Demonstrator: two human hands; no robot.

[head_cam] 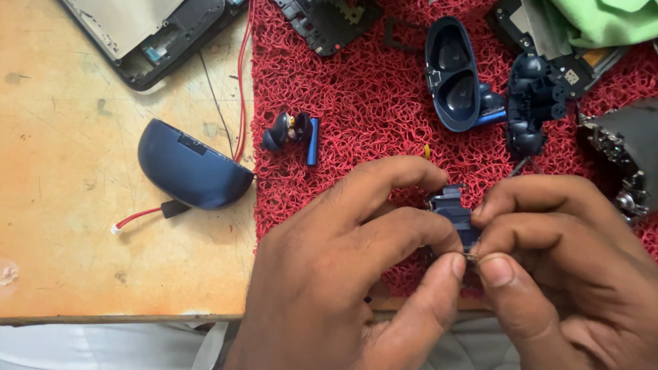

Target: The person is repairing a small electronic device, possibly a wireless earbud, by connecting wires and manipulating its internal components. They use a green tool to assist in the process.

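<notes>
Navy plastic sat right between your two hands: a small dark-blue earbud-case part [453,212], pinched low over the near edge of the red mesh mat [363,97]. Your left hand [339,283] had its fingers [397,182] curled shut around the part's left side, thumb pressed up beneath it. Your right hand [579,281] met it from the other side, fingers closed on the part's right edge, thumb tip touching your left thumb. Whatever thin bit sat at the thumbs was too small to tell.

Further up the mat lay an open blue earbud case tray [453,73] with two hollow sockets, and just beside it a dark inner frame [535,98]. A loose earbud [293,133] rested near the mat's left border. Off the mat, on the worn orange surface [58,193], sat the rounded blue case shell [191,169], a red wire [136,218] trailing out of it. A stripped phone body [139,17] lay at the far left corner, a green cloth [615,20] top right.
</notes>
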